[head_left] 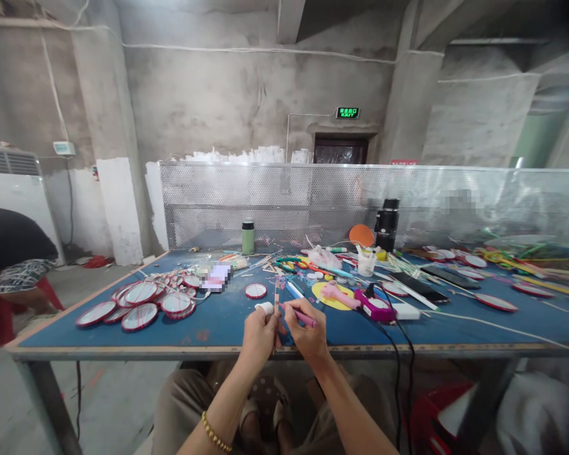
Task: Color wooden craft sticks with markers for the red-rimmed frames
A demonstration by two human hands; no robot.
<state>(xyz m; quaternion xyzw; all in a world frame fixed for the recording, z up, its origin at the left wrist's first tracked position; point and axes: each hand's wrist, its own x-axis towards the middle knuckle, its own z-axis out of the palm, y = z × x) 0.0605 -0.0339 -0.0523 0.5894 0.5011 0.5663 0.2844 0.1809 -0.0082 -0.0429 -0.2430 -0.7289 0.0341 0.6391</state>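
Note:
My left hand (pixel 260 332) is closed around a thin stick (pixel 276 297) that stands upright above the blue table's (pixel 218 322) front edge; its fingertip wears a white wrap. My right hand (pixel 307 328) is closed on a pink pen-like tool (pixel 303 315), its tip held against the stick. A single small round red-rimmed disc (pixel 255 291) lies on the table just beyond my hands.
A heap of red-rimmed discs (pixel 142 302) lies at the table's left. A pink glue gun (pixel 339 294) on a yellow disc, a magenta box (pixel 374 308) with black cables, a green bottle (pixel 248 238) and a black flask (pixel 387 224) stand further back. A person sits at far left.

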